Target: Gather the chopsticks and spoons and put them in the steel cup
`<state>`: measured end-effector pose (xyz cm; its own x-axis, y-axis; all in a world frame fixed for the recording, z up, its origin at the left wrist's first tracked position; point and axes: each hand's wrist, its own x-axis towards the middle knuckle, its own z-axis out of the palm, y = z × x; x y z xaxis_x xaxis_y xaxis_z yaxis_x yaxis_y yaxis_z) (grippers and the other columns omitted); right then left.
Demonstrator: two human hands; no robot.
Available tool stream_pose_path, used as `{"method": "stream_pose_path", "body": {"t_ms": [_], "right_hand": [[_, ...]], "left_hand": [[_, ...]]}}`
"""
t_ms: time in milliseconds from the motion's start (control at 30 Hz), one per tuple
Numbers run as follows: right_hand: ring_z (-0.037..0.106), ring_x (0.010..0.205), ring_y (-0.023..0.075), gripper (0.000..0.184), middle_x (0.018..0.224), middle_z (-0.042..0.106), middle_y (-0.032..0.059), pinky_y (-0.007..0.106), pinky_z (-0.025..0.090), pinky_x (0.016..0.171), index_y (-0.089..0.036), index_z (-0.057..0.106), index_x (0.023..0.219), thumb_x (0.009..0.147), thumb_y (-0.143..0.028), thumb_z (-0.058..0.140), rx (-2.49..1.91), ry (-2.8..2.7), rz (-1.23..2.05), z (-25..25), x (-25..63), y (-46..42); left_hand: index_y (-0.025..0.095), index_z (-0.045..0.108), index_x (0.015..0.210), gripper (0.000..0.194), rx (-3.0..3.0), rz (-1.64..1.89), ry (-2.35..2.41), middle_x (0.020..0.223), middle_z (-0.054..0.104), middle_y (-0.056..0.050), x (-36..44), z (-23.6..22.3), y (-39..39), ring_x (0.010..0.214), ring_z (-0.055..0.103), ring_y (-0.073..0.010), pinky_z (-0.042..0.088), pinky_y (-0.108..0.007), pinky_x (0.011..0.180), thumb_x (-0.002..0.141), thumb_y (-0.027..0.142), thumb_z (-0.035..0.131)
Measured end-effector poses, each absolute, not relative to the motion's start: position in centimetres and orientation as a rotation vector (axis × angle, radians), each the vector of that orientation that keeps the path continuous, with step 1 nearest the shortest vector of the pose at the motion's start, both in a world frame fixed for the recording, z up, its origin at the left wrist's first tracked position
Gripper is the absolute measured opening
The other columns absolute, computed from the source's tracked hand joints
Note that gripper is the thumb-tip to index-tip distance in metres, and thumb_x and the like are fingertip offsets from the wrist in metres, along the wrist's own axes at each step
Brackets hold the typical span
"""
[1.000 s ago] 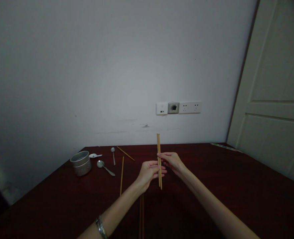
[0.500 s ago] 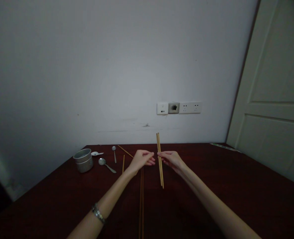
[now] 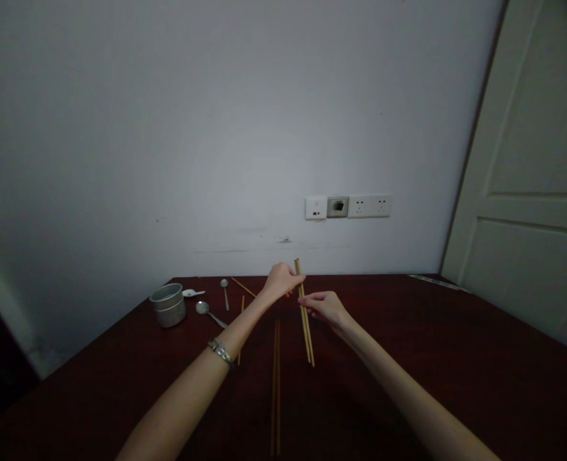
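A pair of light wooden chopsticks (image 3: pixel 306 330) is held up, tilted, above the dark red table. My right hand (image 3: pixel 325 306) pinches them near the middle between thumb and fingers. Higher up, my left hand (image 3: pixel 282 280) has its thumb and fingers closed around the same pair close to the top ends. Two darker brown chopsticks (image 3: pixel 275 384) lie side by side on the table, below and left of the held pair. Left of these lies a light chopstick (image 3: pixel 242 307), partly behind my left forearm, and another chopstick (image 3: pixel 243 286) slants farther back, its end hidden by the wrist.
At the table's left stands a metal cup (image 3: pixel 168 306). Near it are a white spoon (image 3: pixel 193 293), a larger metal spoon (image 3: pixel 209 312) and a small metal spoon (image 3: pixel 225 293). A thin strip (image 3: pixel 439 282) lies at the back right. Wall sockets (image 3: pixel 369 205) sit above the table (image 3: pixel 389 397).
My left hand has moved up and right from beside the chopsticks and closed on their upper part. My right hand keeps its pinch. The view has shifted slightly.
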<state>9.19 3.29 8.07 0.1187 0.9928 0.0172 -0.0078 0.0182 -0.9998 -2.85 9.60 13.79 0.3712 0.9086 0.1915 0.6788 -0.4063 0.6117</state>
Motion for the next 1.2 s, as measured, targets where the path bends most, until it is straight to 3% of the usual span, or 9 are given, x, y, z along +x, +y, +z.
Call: {"method": "stream_pose_path", "body": {"t_ms": [367, 900, 1200], "right_hand": [[0.043, 0.039, 0.0027, 0.015, 0.044, 0.053, -0.0025, 0.013, 0.037, 0.039, -0.01, 0.065, 0.062, 0.061, -0.024, 0.07, -1.297, -1.101, 1.164, 7.8, 8.6, 3.0], [0.053, 0.043, 0.0037, 0.011, 0.049, 0.058, -0.0007, 0.012, 0.048, 0.045, -0.008, 0.063, 0.062, 0.062, -0.017, 0.07, -1.205, -1.146, 1.402, 6.8, 8.7, 3.0], [0.059, 0.054, 0.007, 0.029, 0.065, 0.064, 0.0053, 0.017, 0.053, 0.054, -0.007, 0.064, 0.075, 0.065, -0.033, 0.069, -1.128, -1.273, 1.515, 7.6, 10.7, 2.8]], "left_hand": [[0.007, 0.06, 0.059, 0.027, 1.915, 0.684, 1.321, 0.046, 0.058, -0.002, -2.9, 13.3, 10.2, 0.038, 0.053, -0.0077, 0.047, -0.019, 0.044, 0.073, 0.03, 0.057], [0.008, 0.058, 0.055, 0.025, 1.978, 0.677, 1.416, 0.044, 0.058, -0.004, -3.2, 12.0, 9.0, 0.043, 0.059, -0.0133, 0.048, -0.021, 0.043, 0.07, 0.028, 0.054], [0.009, 0.057, 0.053, 0.02, 1.973, 0.522, 1.431, 0.046, 0.06, -0.005, -4.0, 11.5, 8.5, 0.045, 0.061, -0.0145, 0.05, -0.021, 0.044, 0.068, 0.021, 0.053]]}}
